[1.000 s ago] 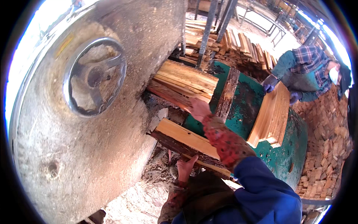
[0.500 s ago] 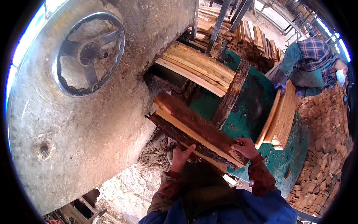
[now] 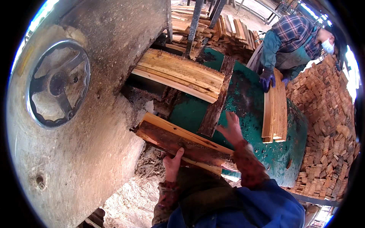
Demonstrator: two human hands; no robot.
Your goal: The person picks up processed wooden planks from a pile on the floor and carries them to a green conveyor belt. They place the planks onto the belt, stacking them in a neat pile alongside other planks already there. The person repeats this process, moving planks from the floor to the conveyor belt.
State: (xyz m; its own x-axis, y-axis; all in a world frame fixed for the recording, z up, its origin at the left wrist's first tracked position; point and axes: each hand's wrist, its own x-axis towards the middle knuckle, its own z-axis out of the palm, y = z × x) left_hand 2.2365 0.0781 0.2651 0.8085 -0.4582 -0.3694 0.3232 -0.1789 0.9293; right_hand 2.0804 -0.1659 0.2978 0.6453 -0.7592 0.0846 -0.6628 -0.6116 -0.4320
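Observation:
My left hand (image 3: 173,162) grips the near side of some bark-faced boards (image 3: 173,141), its thumb on top. These boards lie slanting in front of me, with a pale wood edge along the far side and dark bark facing up. My right hand (image 3: 231,129) is off them, its fingers spread, above the green metal table (image 3: 188,114). Close to its fingertips is the near end of a dark bark strip (image 3: 217,98). That strip lies across the table, beside the end of a stack of sawn boards (image 3: 178,74). Fingers of my left hand under the boards are hidden.
On my left stands a large metal machine panel (image 3: 102,152) with a handwheel (image 3: 57,83). At the right a co-worker's gloved hand (image 3: 267,79) rests on upright-leaning boards (image 3: 275,110). Beyond are a big pile of wood pieces (image 3: 323,125) and more stacked boards (image 3: 234,28).
My right hand has let go of the boards and moved up and away, opening. The boards have turned, the pale edge now on the far side. The co-worker's boards have straightened. The view has shifted.

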